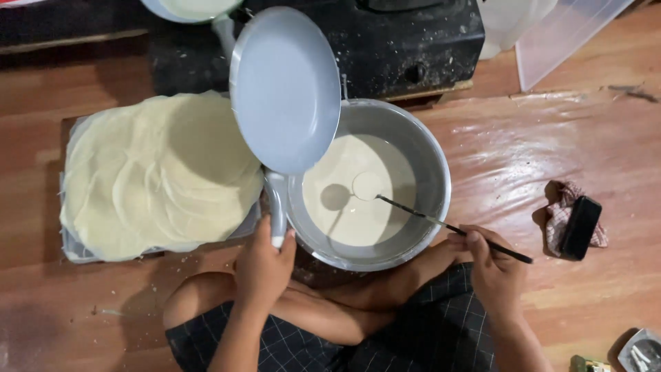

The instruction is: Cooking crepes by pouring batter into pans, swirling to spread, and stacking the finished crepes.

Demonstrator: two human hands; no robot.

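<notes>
My left hand (263, 265) grips the handle of a pale blue frying pan (284, 89), held tilted over the rim of a large metal bowl (432, 180) of white batter (344, 213). My right hand (490, 265) holds the thin dark handle of a ladle (427, 219), whose round scoop hangs just above the batter, full of it. To the left of the bowl, a stack of several thin pale round wrappers (158, 176) lies on a board. I sit cross-legged on the floor in dark checked shorts.
A black stove (399, 41) stands behind the bowl, with a second pale pan (189, 8) at the top edge. A black phone (580, 227) lies on a patterned cloth on the wooden floor at right. A clear plastic lid (561, 34) is at the far right.
</notes>
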